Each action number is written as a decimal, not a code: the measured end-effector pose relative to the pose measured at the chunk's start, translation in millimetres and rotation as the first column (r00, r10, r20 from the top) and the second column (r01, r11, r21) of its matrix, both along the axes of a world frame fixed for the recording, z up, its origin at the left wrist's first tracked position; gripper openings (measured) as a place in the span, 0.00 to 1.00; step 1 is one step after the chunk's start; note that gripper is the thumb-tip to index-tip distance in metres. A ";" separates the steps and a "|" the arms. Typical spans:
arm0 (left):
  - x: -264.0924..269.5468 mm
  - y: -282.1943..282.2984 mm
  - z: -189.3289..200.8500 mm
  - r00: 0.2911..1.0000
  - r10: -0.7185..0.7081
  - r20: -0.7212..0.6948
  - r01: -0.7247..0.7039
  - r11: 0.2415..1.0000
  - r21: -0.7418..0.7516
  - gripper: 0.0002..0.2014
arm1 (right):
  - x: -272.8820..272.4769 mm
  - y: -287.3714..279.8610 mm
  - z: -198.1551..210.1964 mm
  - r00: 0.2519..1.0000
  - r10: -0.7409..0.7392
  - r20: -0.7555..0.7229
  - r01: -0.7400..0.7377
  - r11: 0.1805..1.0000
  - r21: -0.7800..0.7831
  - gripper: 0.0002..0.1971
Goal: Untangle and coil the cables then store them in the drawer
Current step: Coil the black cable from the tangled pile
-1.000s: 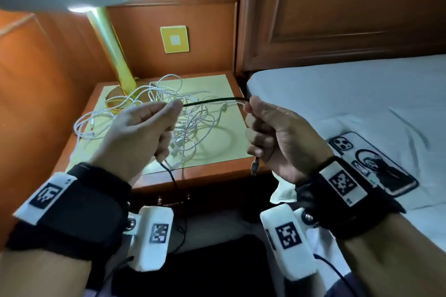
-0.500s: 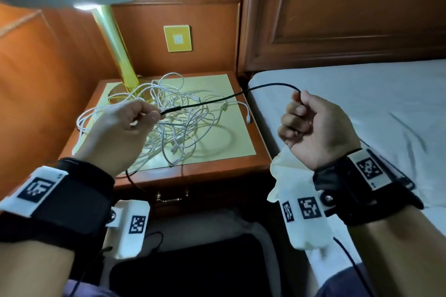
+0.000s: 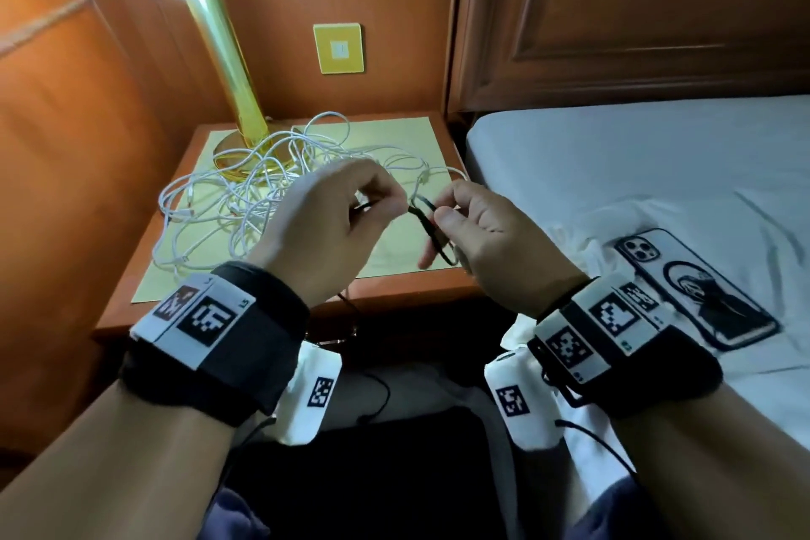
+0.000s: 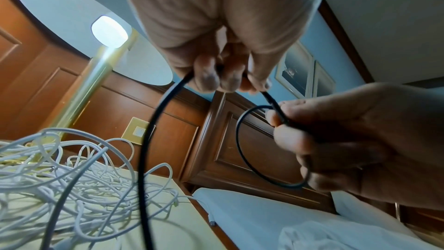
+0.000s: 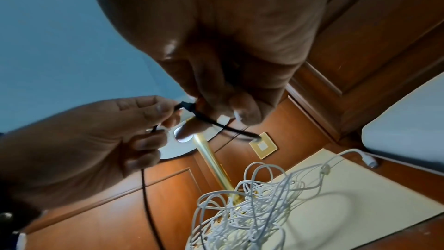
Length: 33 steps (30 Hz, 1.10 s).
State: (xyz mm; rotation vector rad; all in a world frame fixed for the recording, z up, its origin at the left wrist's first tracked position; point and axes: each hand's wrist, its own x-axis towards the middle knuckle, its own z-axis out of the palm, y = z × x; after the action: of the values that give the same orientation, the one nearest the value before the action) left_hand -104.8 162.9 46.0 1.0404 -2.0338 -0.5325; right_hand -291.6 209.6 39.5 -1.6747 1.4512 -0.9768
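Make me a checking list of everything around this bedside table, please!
Surface: wooden nightstand topped with a pale yellow mat.
Job's things: thin black cable, one loop formed in the right hand; tangled white cables heaped on the mat; the drawer shows no cables.
Clutter: phone in a printed case on the white bed sheet.
Grippers: left hand pinches the black cable; right hand holds its loop.
Cables: black one hangs below the left hand.
Surroundings: brass lamp, yellow wall switch, wooden headboard.
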 end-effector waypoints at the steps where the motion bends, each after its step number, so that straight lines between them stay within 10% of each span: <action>1: 0.7 -1.6 -0.2 0.999 0.000 -0.044 0.000 1.000 0.010 0.03 | 2.4 -0.6 1.8 0.998 0.026 0.052 -0.027 0.999 0.017 0.09; 6: 7.1 -3.5 1.9 0.996 -0.076 0.048 0.072 0.994 0.079 0.11 | 11.9 -4.2 9.1 0.927 0.024 0.374 -0.066 0.993 0.099 0.13; 21: 3.5 -6.9 -2.1 0.989 0.146 -0.010 -0.145 0.988 0.056 0.08 | 0.1 2.5 8.8 0.841 0.013 0.541 -0.208 0.931 0.301 0.15; 33: -8.0 -7.3 4.5 0.982 0.091 -0.164 -0.049 0.969 0.241 0.09 | 2.1 -3.1 6.9 0.932 -0.054 0.358 -0.011 0.984 0.177 0.09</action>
State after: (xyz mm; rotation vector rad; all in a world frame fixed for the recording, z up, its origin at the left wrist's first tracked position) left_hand -112.8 155.6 50.5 1.1581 -1.8042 -0.8143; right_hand -289.5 206.5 46.3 -1.2736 1.2681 -1.0709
